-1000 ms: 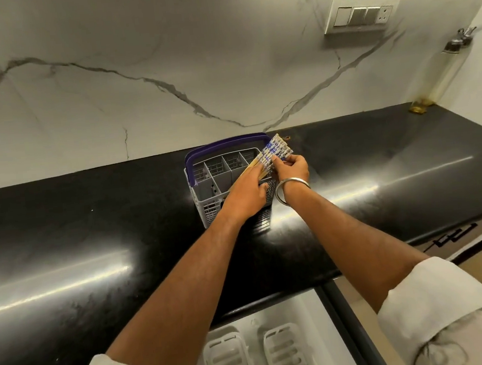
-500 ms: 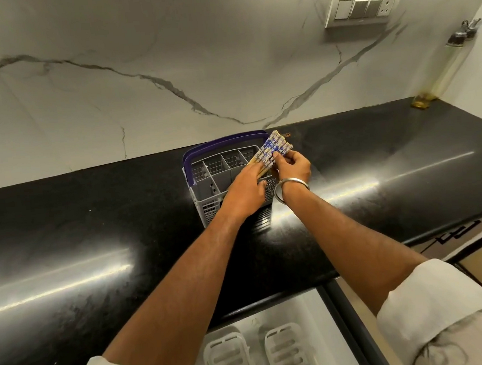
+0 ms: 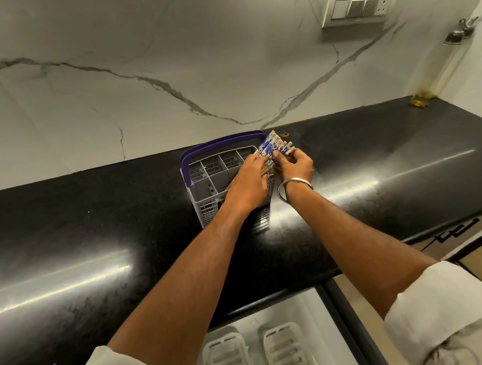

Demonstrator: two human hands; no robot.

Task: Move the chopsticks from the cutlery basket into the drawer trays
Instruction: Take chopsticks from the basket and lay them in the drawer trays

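Currently we gather the chopsticks (image 3: 275, 149) above the cutlery basket (image 3: 204, 185) on the table (image 3: 91, 226); left hand (image 3: 248, 181) and right hand (image 3: 295, 166) both pinch the bundle. Next, we judge: lift clear, lower to the drawer trays (image 3: 286, 354).

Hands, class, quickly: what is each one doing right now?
Left hand: closed on the chopsticks over the cutlery basket.
Right hand: fingers pinching the same chopsticks.

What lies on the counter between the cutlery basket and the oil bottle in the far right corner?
Nothing: in the head view, bare black countertop runs from the cutlery basket to the oil bottle.
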